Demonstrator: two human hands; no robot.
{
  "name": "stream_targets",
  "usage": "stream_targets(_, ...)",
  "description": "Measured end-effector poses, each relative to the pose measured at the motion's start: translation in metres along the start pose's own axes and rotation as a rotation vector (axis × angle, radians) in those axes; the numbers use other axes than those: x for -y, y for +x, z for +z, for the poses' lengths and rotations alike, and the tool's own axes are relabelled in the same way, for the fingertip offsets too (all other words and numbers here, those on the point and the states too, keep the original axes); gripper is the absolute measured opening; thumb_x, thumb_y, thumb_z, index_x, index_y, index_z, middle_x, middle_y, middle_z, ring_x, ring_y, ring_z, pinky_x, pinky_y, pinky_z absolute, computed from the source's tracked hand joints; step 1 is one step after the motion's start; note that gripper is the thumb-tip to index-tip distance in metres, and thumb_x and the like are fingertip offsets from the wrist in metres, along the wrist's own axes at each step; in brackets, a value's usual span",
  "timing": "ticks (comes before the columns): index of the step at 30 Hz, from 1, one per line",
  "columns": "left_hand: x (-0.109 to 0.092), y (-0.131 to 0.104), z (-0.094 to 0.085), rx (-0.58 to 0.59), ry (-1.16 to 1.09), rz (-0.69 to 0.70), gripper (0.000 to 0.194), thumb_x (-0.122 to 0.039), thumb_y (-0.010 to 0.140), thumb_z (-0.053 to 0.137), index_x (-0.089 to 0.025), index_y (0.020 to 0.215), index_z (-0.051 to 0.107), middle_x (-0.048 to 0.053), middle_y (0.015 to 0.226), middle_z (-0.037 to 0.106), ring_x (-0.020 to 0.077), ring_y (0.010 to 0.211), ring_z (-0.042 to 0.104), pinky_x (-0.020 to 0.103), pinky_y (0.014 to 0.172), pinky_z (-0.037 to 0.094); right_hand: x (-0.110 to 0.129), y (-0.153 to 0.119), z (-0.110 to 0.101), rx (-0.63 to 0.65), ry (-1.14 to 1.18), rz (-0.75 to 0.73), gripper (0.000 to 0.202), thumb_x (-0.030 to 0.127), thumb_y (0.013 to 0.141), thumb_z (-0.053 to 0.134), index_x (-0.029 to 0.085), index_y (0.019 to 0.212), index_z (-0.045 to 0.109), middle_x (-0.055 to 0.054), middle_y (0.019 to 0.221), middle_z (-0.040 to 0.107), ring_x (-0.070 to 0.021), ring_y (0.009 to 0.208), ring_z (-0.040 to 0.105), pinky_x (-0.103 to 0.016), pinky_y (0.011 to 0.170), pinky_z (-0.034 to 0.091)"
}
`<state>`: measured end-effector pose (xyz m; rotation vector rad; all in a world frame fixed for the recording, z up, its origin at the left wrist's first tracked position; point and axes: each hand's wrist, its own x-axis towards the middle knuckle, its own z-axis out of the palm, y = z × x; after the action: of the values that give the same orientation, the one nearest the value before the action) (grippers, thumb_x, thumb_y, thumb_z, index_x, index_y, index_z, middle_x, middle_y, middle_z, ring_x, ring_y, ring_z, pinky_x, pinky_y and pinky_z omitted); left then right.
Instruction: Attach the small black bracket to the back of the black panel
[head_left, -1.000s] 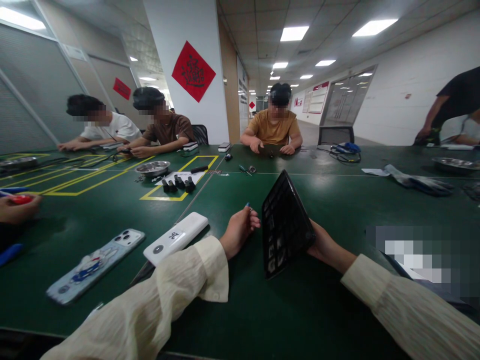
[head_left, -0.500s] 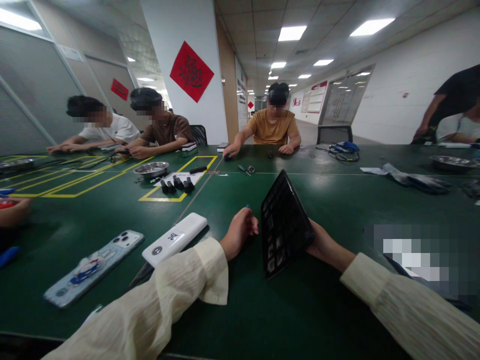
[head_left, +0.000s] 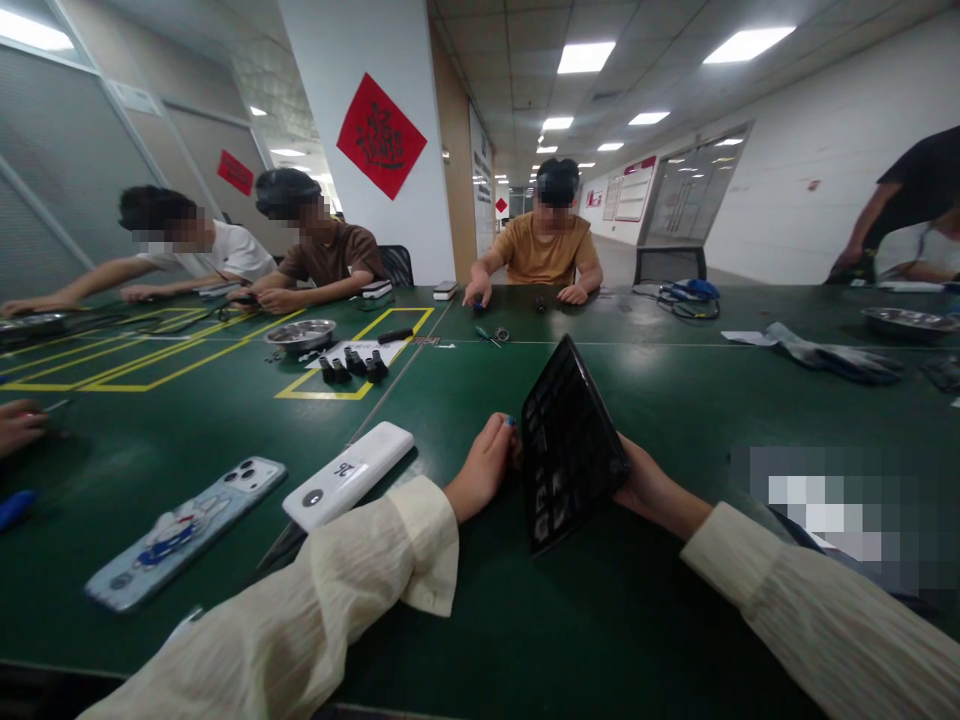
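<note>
Black tablet (head_left: 571, 450) tilted up between the hands, at green table (head_left: 465, 640). Right hand (head_left: 654, 487) grips its right side, fingers hidden. Left hand (head_left: 486, 468) curled near its left edge; can't tell if pinching. White power bank (head_left: 349, 476) further left.

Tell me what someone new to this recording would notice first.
Probably the black tray-like panel, tilted up in the right hand at the centre, with the left hand close beside it. Next, the white power bank marked 26 and the phone in a cartoon case, both on the green table left of the hands.
</note>
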<state>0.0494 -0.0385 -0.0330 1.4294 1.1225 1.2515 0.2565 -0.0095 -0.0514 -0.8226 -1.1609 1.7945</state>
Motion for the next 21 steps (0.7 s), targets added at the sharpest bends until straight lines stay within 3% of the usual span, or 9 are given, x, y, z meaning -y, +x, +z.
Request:
stream_targets(4, -0.0021, -0.0039, -0.001, 0.104, 0.322, 0.098, 0.03, -0.045, 0.089, 0.03, -0.019, 0.075, 0.039, -0.002, 0.067, 0.041, 0.0108, 0.06, 0.039, 0.024, 0.057, 0.035, -0.0018, 0.0003, 0.0009, -0.019, 0.082, 0.048, 0.025, 0.044, 0.08, 0.054, 0.023, 0.093, 0.059, -0.003, 0.08, 0.061, -0.017, 0.068, 0.057, -0.029, 0.055, 0.047)
stream_targets(10, -0.0024, -0.0033, -0.0032, 0.101, 0.689, 0.108, 0.033, -0.044, 0.091, 0.021, -0.02, 0.075, 0.039, -0.001, 0.063, 0.043, 0.0146, 0.059, 0.044, 0.027, 0.059, 0.032, -0.0056, -0.0002, 0.0042, -0.06, 0.093, 0.04, 0.028, 0.043, 0.076, 0.061, 0.023, 0.096, 0.057, 0.0, 0.074, 0.056, -0.0129, 0.058, 0.051, -0.024, 0.047, 0.04)
stream_targets(21, -0.0028, -0.0038, -0.0035, 0.116, 0.746, 0.099, 0.035, -0.045, 0.091, 0.019, -0.021, 0.077, 0.039, -0.001, 0.063, 0.046, 0.0153, 0.059, 0.048, 0.027, 0.058, 0.033, -0.0014, -0.0035, 0.0082, -0.05, 0.02, 0.051, 0.028, 0.045, 0.076, 0.059, 0.023, 0.093, 0.053, 0.002, 0.065, 0.052, -0.0101, 0.048, 0.042, -0.022, 0.042, 0.031)
